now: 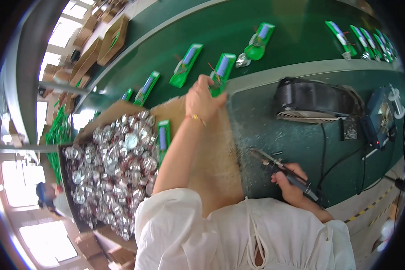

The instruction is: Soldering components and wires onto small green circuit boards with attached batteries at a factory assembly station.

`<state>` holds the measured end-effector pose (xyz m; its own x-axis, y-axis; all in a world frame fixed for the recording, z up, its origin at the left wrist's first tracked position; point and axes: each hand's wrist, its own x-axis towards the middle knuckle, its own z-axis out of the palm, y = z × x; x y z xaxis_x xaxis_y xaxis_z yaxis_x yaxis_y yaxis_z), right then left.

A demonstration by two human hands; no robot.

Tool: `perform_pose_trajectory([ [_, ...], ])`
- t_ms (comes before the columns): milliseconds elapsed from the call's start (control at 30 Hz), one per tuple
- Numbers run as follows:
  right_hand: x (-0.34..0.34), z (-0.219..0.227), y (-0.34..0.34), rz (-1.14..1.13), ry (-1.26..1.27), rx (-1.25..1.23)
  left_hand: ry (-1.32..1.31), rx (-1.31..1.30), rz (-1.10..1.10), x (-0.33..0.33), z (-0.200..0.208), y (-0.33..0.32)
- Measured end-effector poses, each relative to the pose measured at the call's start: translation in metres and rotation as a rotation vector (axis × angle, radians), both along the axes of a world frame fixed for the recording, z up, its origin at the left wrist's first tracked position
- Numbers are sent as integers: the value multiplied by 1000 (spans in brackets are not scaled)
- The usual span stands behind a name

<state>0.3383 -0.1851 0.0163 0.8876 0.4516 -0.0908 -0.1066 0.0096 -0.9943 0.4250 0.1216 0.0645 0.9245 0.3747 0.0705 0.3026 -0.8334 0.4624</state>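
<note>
Strip (228, 61): smooth green plastic, long and narrow, carrying a bluish cylinder and thin red wire; its outline is slightly blurred.
Left hand (201, 100): bare, with a thin band at the wrist; fingers curl and thumb spreads at the strip's near end, with the strip reaching away beyond the fingertips. Whether they pinch it or only touch it, I cannot tell.
Right hand (292, 182): closed around the dark, rounded handle of a tool (303, 183), whose slim metal front points up and left, well apart from the strip.
Green surface (301, 42): flat and satiny, bearing more such strips, several with crinkled silvery ends.
Carton (107, 114): brown board, heaped with shiny, round, silvery parts (117, 162); another strip (162, 135) lies just beside the heap.
Cardboard sheet (216, 171): matte, tan, scuffed, below the left hand.
Bench top (261, 105): dark green, sprinkled with pale specks, bearing a black, curved housing (315, 98) with a ribbed lower edge.
</note>
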Motion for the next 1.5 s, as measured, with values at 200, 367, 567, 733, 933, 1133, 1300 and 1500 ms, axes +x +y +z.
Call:
perform_pose_trajectory([
  [200, -4, -5, 4, -148, 30, 21, -92, 3, 153, -152, -16, -65],
  [367, -2, -2, 11, -136, -91, -5, -173, -155, 297, -229, 0, -83],
  [567, -13, -1, 6, -166, -124, -23, -217, 606, 478, -276, 16, 2],
  [733, -28, 11, 10, -112, -144, 8, 34, 822, 415, -277, 8, 19],
  [933, -37, 22, 5, -108, -141, -3, -383, 431, 478, -289, 28, 20],
  [1133, -42, 31, 21, -33, -119, 38, -149, 590, 358, -279, 7, 20],
  [1300, -45, 36, 26, 12, -113, 38, -359, 421, 403, -284, 8, 27],
  [1500, -44, 41, 28, 158, -147, 8, -411, 103, 301, -269, 30, -14],
])
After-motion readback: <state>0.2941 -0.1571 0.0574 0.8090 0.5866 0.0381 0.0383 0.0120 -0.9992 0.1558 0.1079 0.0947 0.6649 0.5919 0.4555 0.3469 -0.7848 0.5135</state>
